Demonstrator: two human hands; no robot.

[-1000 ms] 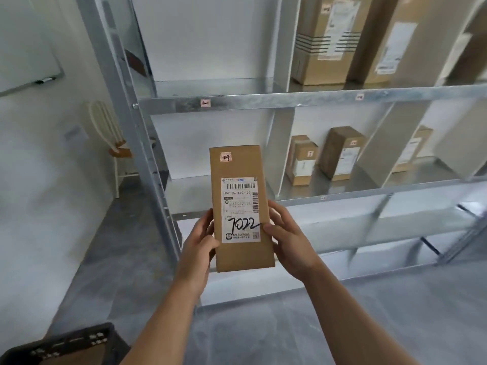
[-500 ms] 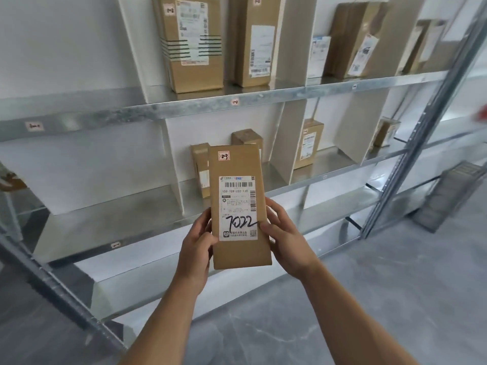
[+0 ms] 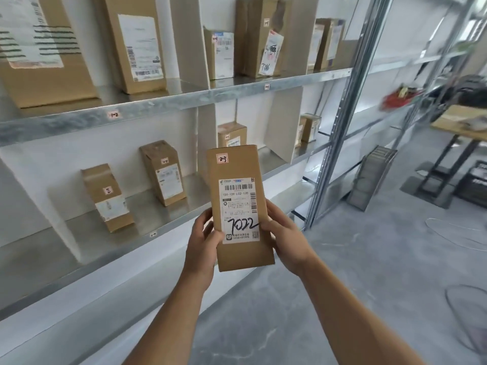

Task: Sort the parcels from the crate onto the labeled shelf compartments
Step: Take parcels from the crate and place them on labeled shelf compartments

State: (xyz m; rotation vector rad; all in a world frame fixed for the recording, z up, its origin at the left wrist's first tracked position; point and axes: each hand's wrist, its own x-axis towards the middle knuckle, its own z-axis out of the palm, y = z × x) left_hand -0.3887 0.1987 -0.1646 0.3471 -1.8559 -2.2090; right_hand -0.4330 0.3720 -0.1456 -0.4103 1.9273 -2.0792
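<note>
Two hands, left hand (image 3: 201, 248) and right hand (image 3: 287, 241), clamp the upright parcel (image 3: 238, 206) by its side edges before the shelf (image 3: 147, 217).

Tall brown parcel (image 3: 238, 206), upright, label "7022", before the shelf (image 3: 168, 104).

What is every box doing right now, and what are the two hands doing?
held parcel: upright in the air, off the shelves, label facing us.
left hand: grips the parcel's left edge.
right hand: grips the parcel's right edge.
left small box: standing on the middle shelf.
right small box: standing there too, apart from the first.
tall box: standing on the shelf above.
</note>
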